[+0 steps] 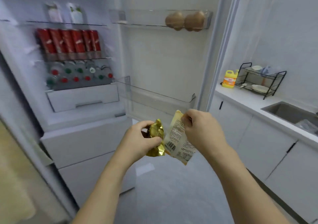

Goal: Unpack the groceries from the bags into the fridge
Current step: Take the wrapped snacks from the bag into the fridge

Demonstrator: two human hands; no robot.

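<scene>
1. Gold foil packet (155, 137), crinkled and shiny, gripped in the left hand (139, 137); fingers curled round its middle, thumb across the near side.
2. Right hand (201, 129) pinches the top edge of a pale flat pouch (177, 137); printed text and a barcode face the camera. Pouch hangs limp and tilted, touching the foil packet.
3. Both packets are held low, in front of the open fridge (82, 94), near the lower door bin (154, 96). Neither is inside yet.
4. Risk, as I judge it: the pouch is held by one edge only. Slick film could slip from the pinch and drop to the floor (172, 189).
5. Risk: the foil is smooth and springy. A loose grip could let it slide out; a hard one would crush what is inside.
6. Risk: the shelves look crowded. Red cans (68, 43) stand in a tight row; below them lie bottles (79, 74), caps outward. Pushing a packet in there might topple a can.
7. Door bins are clear hard plastic with low fronts. The upper one holds two brown rounded items (185, 21), wrapped; kind unclear. A soft pouch stood upright in a bin may flop over the lip.
8. Counter (249, 94) at right: yellow jug (229, 79), black wire rack (259, 79) with dishes, sink (292, 111).
</scene>
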